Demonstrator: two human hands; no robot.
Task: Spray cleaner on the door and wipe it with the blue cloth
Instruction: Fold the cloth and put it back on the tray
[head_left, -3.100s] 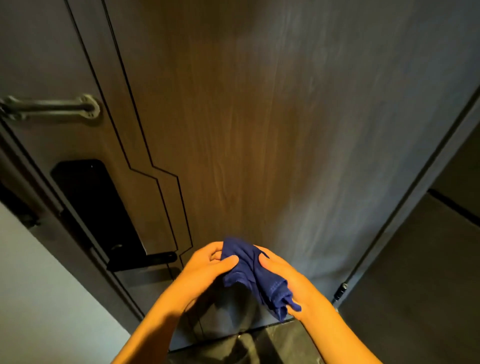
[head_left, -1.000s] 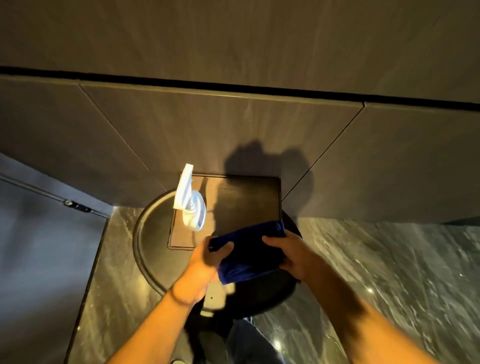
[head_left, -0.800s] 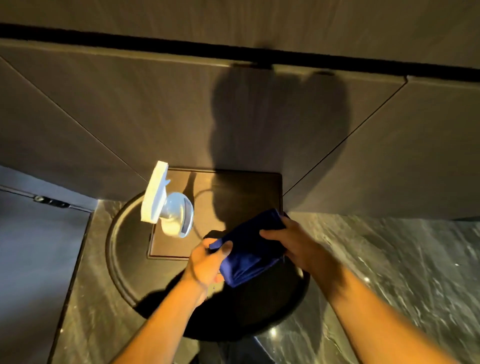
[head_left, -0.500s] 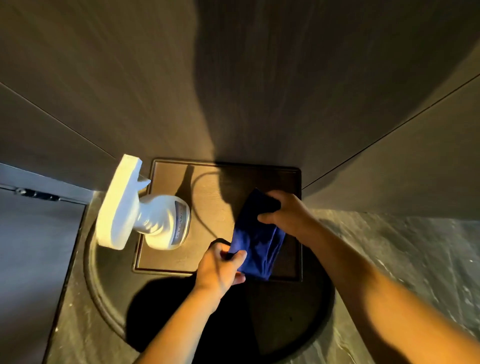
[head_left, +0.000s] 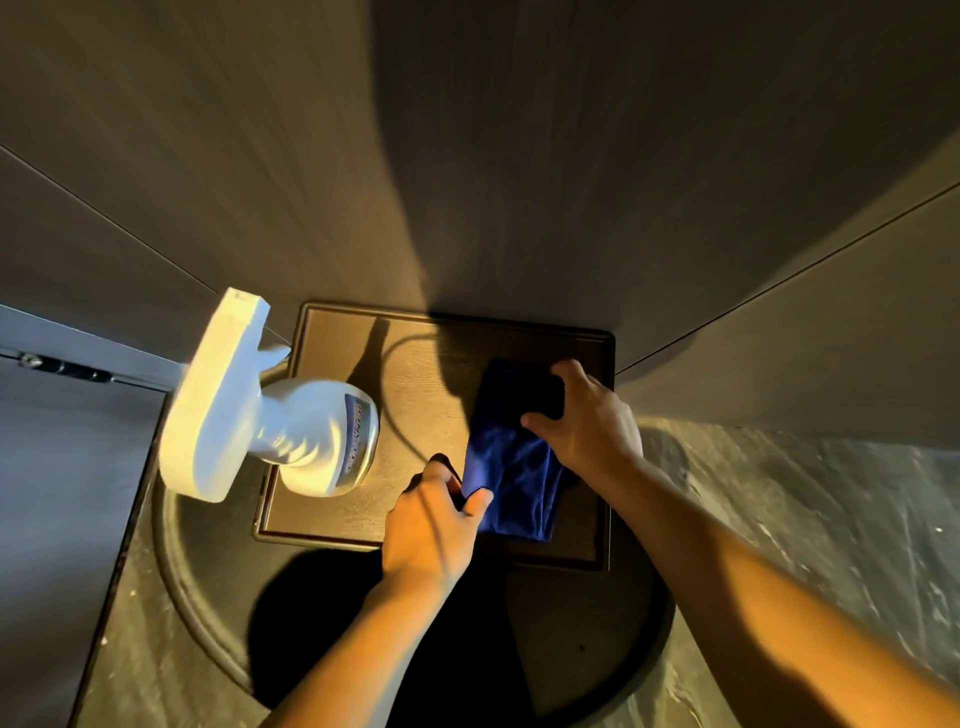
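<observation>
The folded blue cloth (head_left: 511, 467) lies on a square brown tray (head_left: 415, 405). My left hand (head_left: 428, 525) pinches its near left corner. My right hand (head_left: 584, 415) rests on its far right end, fingers curled over the edge. A white spray bottle (head_left: 291, 431) stands upright on the tray's left side, apart from both hands. The door (head_left: 57, 493) shows only as a grey panel at the far left edge.
The tray sits on a round dark table (head_left: 208, 597) above a marbled stone floor (head_left: 831, 519). Dark wood-grain wall panels (head_left: 467, 156) rise directly behind the tray. A door hinge (head_left: 62, 369) shows at the left. My own shadow falls across the tray and the wall.
I turned from the door to the round table and leaned in. Both hands lowered the blue cloth onto the tray, where it now lies flat.
</observation>
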